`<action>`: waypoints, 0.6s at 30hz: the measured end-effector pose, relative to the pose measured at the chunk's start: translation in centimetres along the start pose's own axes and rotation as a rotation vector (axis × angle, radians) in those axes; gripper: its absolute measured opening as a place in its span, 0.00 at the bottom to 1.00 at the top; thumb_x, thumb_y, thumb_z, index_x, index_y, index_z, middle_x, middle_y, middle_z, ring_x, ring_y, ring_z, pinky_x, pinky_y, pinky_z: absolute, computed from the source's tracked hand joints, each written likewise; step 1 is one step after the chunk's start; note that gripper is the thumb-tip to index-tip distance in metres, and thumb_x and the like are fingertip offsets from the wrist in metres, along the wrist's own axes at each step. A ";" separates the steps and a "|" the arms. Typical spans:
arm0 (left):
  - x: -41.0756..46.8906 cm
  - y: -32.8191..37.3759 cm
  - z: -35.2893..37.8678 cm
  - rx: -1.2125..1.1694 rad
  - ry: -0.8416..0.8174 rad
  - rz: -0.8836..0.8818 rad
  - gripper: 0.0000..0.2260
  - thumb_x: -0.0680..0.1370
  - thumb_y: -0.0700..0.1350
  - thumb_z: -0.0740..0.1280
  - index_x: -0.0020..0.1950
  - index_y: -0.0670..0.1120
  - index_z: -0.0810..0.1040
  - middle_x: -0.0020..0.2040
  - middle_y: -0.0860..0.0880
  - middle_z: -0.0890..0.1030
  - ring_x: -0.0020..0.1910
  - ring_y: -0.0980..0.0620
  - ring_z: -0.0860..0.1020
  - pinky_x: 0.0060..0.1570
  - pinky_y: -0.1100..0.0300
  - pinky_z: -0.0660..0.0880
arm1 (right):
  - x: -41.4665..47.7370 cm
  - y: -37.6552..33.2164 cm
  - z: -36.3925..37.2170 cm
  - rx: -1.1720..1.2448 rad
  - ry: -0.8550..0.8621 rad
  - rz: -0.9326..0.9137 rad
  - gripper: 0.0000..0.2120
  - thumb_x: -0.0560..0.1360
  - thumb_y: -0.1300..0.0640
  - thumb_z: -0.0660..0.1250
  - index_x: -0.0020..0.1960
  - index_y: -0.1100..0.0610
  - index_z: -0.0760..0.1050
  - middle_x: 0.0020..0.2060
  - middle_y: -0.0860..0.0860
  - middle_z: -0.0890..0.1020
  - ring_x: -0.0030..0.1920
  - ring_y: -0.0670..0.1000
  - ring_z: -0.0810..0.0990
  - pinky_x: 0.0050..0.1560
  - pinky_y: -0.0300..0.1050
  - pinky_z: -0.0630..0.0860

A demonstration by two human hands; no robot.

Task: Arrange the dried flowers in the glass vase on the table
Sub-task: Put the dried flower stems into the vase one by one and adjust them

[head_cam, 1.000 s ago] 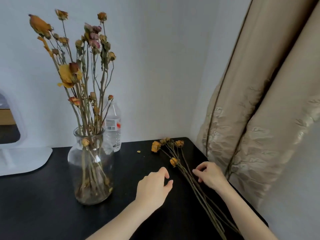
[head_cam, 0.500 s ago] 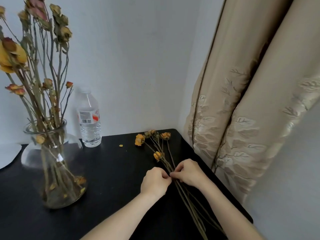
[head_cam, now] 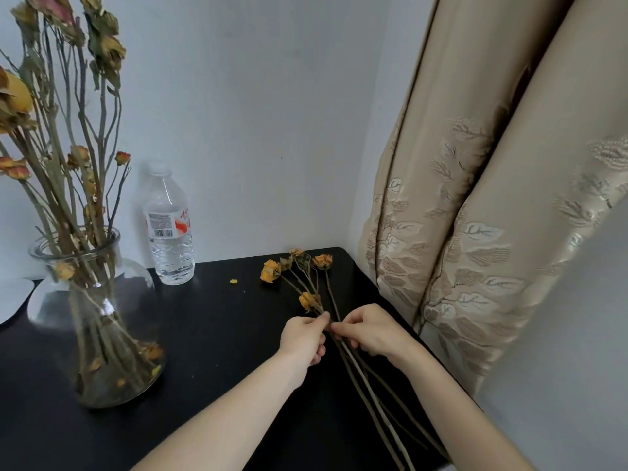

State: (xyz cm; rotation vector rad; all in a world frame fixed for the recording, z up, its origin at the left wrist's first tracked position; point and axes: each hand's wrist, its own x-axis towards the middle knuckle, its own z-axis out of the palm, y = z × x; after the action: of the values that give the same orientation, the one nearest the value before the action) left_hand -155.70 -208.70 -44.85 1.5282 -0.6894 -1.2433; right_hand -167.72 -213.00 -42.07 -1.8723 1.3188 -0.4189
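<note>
A clear glass vase (head_cam: 102,334) stands at the left of the black table (head_cam: 210,351) and holds several tall dried flowers (head_cam: 68,137). A loose bundle of dried flowers (head_cam: 306,277) with yellow heads lies on the table near the right corner, its long stems (head_cam: 370,396) running toward me. My left hand (head_cam: 304,338) and my right hand (head_cam: 372,331) meet over the middle of these stems. Both pinch the stems with their fingertips, right below one yellow head (head_cam: 308,300).
A plastic water bottle (head_cam: 169,229) stands behind the vase against the white wall. A small yellow petal (head_cam: 233,281) lies on the table. A beige curtain (head_cam: 475,198) hangs close to the table's right edge. A white object (head_cam: 13,297) sits at far left.
Both hands came together from apart onto the loose stems and now pinch them. The view swung right, shifting the vase to the left edge.
</note>
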 end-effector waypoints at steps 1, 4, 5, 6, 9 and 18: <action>0.0 0.0 0.0 -0.030 -0.008 -0.022 0.09 0.78 0.46 0.64 0.43 0.41 0.78 0.26 0.50 0.67 0.21 0.57 0.65 0.19 0.68 0.62 | 0.0 0.0 0.1 0.004 -0.006 -0.005 0.15 0.74 0.52 0.68 0.29 0.53 0.75 0.20 0.45 0.72 0.17 0.41 0.66 0.19 0.32 0.61; 0.0 0.1 -0.2 -0.100 -0.004 -0.078 0.07 0.76 0.44 0.67 0.42 0.41 0.77 0.27 0.50 0.68 0.23 0.57 0.65 0.18 0.69 0.62 | -0.1 -0.1 0.2 0.009 -0.014 -0.014 0.16 0.74 0.52 0.67 0.28 0.52 0.75 0.20 0.45 0.71 0.17 0.40 0.66 0.19 0.31 0.61; 0.1 0.1 -0.2 -0.121 -0.003 -0.093 0.06 0.76 0.44 0.68 0.42 0.41 0.77 0.27 0.50 0.69 0.23 0.57 0.65 0.18 0.69 0.62 | -0.1 -0.1 0.3 0.009 -0.012 -0.015 0.16 0.74 0.52 0.67 0.28 0.51 0.75 0.20 0.45 0.71 0.17 0.40 0.66 0.19 0.31 0.61; 0.1 0.2 -0.3 -0.139 -0.005 -0.104 0.06 0.75 0.43 0.68 0.42 0.41 0.77 0.27 0.50 0.69 0.23 0.57 0.66 0.18 0.69 0.62 | -0.1 -0.1 0.3 0.008 -0.010 -0.016 0.16 0.74 0.52 0.67 0.28 0.52 0.75 0.20 0.45 0.71 0.17 0.40 0.66 0.19 0.31 0.61; 0.1 0.2 -0.6 -0.176 -0.009 -0.109 0.07 0.74 0.43 0.70 0.40 0.41 0.77 0.27 0.50 0.69 0.23 0.58 0.66 0.18 0.70 0.62 | -0.2 -0.2 0.3 -0.006 0.006 -0.023 0.15 0.75 0.52 0.66 0.31 0.53 0.76 0.20 0.45 0.71 0.17 0.40 0.67 0.21 0.30 0.62; -0.3 0.6 -1.7 -0.092 0.021 -0.069 0.05 0.76 0.43 0.68 0.44 0.41 0.79 0.26 0.50 0.68 0.24 0.57 0.65 0.21 0.68 0.63 | -0.3 -1.6 -0.8 0.031 0.117 -0.072 0.13 0.77 0.53 0.64 0.35 0.53 0.79 0.21 0.45 0.72 0.18 0.37 0.69 0.30 0.34 0.63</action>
State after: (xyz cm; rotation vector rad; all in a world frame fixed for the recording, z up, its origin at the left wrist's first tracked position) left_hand -154.11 -208.08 -44.22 1.4981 -0.5619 -1.2912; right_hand -167.33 -212.84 -40.33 -1.8976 1.3160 -0.5909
